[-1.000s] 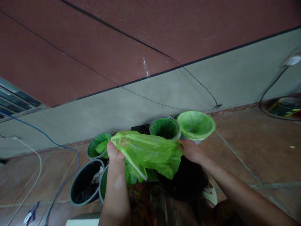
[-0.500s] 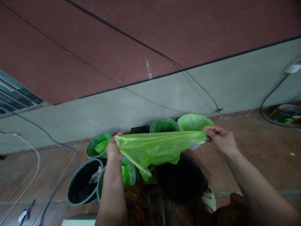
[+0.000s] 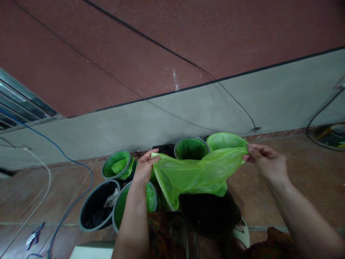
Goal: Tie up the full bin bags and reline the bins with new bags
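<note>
A green bag (image 3: pixel 198 172) is pinched at opposite edges by the left hand (image 3: pixel 144 167) and right hand (image 3: pixel 266 162), stretched above the black bin (image 3: pixel 207 212), probably so it's opened up.

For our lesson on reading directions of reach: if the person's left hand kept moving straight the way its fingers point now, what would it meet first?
The left hand points up and away, pinching the green bag. Straight ahead, it would probably meet the dark object by the wall, then the grey wall; depth is unclear.
</note>
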Motion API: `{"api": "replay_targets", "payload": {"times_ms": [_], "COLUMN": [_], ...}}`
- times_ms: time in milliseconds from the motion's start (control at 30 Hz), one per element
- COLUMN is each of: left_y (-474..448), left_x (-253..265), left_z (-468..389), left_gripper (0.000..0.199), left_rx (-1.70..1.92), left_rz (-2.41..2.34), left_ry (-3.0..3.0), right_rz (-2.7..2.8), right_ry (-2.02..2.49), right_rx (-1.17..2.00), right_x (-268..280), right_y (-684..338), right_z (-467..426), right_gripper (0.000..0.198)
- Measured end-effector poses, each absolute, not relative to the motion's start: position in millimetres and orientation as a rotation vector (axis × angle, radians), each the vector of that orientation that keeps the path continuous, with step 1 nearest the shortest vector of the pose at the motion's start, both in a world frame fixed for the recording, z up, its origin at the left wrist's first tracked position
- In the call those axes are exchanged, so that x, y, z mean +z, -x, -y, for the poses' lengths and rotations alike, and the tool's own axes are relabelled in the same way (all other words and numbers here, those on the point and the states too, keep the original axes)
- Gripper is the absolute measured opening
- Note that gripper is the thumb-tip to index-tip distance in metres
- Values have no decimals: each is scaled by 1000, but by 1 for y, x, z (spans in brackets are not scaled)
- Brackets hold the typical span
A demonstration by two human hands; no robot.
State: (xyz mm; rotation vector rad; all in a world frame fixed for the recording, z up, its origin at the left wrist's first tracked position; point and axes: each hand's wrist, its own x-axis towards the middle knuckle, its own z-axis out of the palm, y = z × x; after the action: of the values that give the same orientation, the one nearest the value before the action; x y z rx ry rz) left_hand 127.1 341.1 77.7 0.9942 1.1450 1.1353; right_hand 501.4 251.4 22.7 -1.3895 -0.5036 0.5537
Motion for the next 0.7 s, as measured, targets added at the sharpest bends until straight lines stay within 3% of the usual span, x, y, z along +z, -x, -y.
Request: {"api": "replay_targets", "payload": {"times_ms": [333,533,700], "left_y": [-131,-135,-154], "left_x": [70,70,71], "left_z": [-350,-349,-340], "left_gripper": [22,22,28], "left_rx": [1599,1652,1540], "left_rz": [-1329,-1444,-1356], "left_ry": [-1267,-1364,-1387], "right_rz": [592,515,726], "right_ry": [1367,1402,1632], "right_rx": [83,14,-305], "right_x": [36,34,36], "right_y": [-506,-509,-498], "right_z": [-245,-244,-240], "right_gripper": [20,24,31]}}
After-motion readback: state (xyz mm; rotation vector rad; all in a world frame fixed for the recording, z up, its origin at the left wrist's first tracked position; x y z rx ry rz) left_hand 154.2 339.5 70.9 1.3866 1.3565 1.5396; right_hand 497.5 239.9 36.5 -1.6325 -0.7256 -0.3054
